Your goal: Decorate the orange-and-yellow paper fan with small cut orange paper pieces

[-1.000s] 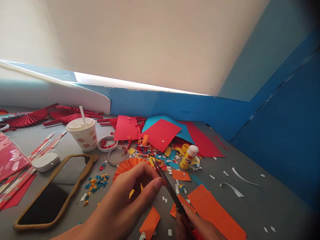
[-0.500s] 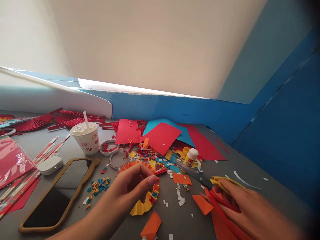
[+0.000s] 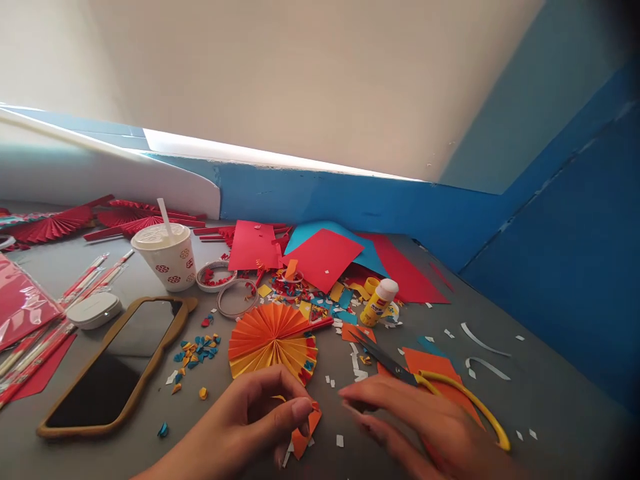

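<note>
My left hand is low in the middle with its fingers curled, thumb and forefinger pinching a small orange paper piece on the grey table. My right hand lies beside it with fingers stretched flat and slightly blurred, reaching toward that piece. Just behind the right hand, the scissors with yellow handles rest on an orange sheet, held by no one. An orange and yellow pleated paper fan lies open on the table above my left hand.
A glue bottle stands among paper scraps. Red and blue sheets lie by the blue wall. A lidded cup with a straw, tape rings, a brown-framed mirror, a white case and red fans fill the left side.
My right hand set the scissors down on the orange sheet and moved left toward my left hand. My left hand let go of the fan, which lies flat, and pinched an orange scrap.
</note>
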Available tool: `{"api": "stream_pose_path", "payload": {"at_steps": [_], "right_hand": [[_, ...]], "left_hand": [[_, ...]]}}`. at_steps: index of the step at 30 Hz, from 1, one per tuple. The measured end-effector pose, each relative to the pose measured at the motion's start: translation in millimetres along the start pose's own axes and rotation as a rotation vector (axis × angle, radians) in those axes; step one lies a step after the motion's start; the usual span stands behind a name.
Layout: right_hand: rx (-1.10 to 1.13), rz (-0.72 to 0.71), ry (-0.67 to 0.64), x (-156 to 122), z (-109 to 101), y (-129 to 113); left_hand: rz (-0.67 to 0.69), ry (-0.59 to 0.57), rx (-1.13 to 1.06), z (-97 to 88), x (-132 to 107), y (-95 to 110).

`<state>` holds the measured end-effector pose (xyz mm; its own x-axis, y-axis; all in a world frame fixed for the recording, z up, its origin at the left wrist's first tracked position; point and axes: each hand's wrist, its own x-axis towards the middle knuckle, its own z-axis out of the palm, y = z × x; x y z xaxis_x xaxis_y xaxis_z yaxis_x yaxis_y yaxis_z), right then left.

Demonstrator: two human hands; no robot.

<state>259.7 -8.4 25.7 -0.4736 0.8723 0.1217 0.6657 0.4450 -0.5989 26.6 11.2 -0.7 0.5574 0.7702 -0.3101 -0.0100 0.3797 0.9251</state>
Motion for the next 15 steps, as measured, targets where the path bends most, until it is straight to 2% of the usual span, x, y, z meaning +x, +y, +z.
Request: {"api": "stream_pose_path", "payload": {"at_steps": [2, 4, 6, 9, 11, 13, 15], "right_hand": [[0.129, -0.055, -0.08, 10, 8, -14], [0.184, -0.041, -0.183, 17, 12, -20], [0.195, -0.021, -0.23, 19, 15, -20], [0.209, -0.016, -0.223, 18, 21, -11], [0.244, -0.07, -0.192, 16, 28, -2], [0.299, -0.188, -0.139, 13, 36, 7], [0.322, -0.23, -0.084, 10, 44, 13]], "left_hand": [[-0.007, -0.026, -0.032, 1.5, -3, -4], [-0.007, -0.032, -0.076, 1.5, -4, -8], [-0.005, -0.036, -0.115, 0.6, -4, -11], [-0.019, -0.058, -0.15, -0.6, -3, -16], [-0.044, -0.052, -0.15, -0.5, -3, -18], [-0.07, -0.031, -0.121, 0.1, -4, -17], [-0.097, -0.018, -0.09, 0.3, -5, -16]]}}
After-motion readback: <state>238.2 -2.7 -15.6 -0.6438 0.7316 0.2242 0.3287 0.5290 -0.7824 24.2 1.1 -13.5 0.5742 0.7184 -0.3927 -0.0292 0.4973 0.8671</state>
